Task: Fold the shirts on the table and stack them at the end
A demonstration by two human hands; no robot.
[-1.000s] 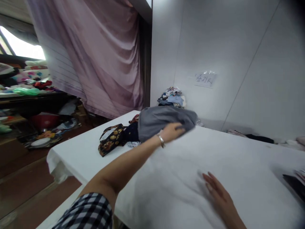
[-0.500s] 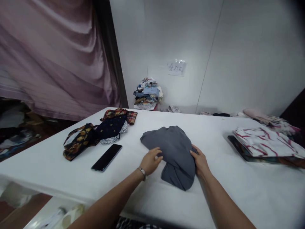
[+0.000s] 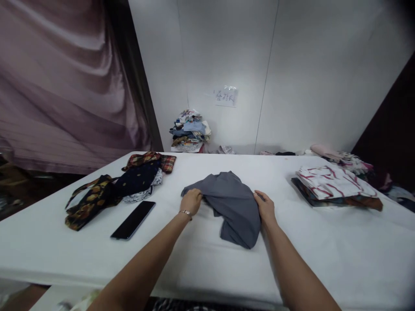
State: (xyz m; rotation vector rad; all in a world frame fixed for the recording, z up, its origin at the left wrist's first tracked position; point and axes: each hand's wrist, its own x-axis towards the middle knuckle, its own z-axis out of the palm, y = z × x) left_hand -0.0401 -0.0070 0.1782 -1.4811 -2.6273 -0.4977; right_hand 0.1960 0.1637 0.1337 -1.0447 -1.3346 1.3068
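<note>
**Grey garment bunched mid-table between two hands**

Grey garment (image 3: 231, 205), crumpled and partly folded over itself, lies near the middle of the white table (image 3: 324, 255), a little toward the near edge. The left hand (image 3: 191, 201) has its fingers curled shut, pinching a fold at the garment's left side. The right hand (image 3: 266, 207) rests against the garment's right edge with fingers laid along the cloth; whether that grip is closed on the fabric or only pressed against it I cannot tell.

The cloth looks thin, soft and light, most likely a knit shirt: it drapes into loose creases and holds no shape of its own. It should slide easily over the smooth table cover and sag wherever it is unsupported, so it is best taken by pinching at edges, seams or corners rather than in the bunched middle, where several layers would come up together. Nothing about it seems fragile.

Toward the left edge lie a black phone (image 3: 133, 219), screen dark, and beyond it a heap of dark patterned clothes (image 3: 123, 183) with a plaid piece on top. Near the right edge sits a stack of folded clothes (image 3: 333, 185), its top one white with red stripes. Past the far edge, a pile of clothes (image 3: 189, 131) stands against the white wall under a small paper sign (image 3: 226, 96).
</note>
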